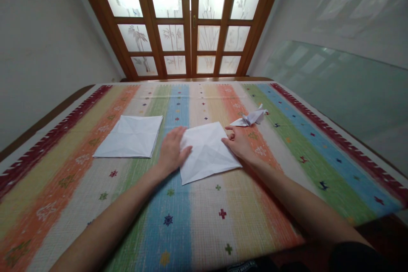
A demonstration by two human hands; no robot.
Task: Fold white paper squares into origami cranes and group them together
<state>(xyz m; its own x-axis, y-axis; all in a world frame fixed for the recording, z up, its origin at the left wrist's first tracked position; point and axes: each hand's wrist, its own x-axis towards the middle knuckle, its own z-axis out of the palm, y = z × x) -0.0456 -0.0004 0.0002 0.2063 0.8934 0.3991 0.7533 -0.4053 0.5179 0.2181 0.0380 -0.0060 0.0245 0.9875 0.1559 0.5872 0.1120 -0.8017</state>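
Note:
A creased white square of paper (pixel 208 153) lies on the striped tablecloth (pixel 197 212) in front of me. My left hand (pixel 172 149) rests flat on the paper's left edge, fingers stretched out. My right hand (pixel 238 141) sits at the paper's right edge, its fingers curled and pinching the paper's edge near the upper right corner. A second creased white sheet (pixel 130 136) lies flat to the left, untouched. A small folded white paper figure (pixel 251 117) stands just beyond my right hand.
The table's far edge meets a wooden door with frosted glass panes (pixel 191 21). A pale wall runs along the left and a glass-fronted wall (pixel 338 80) along the right. The tablecloth's near right corner ends at about (pixel 376 212).

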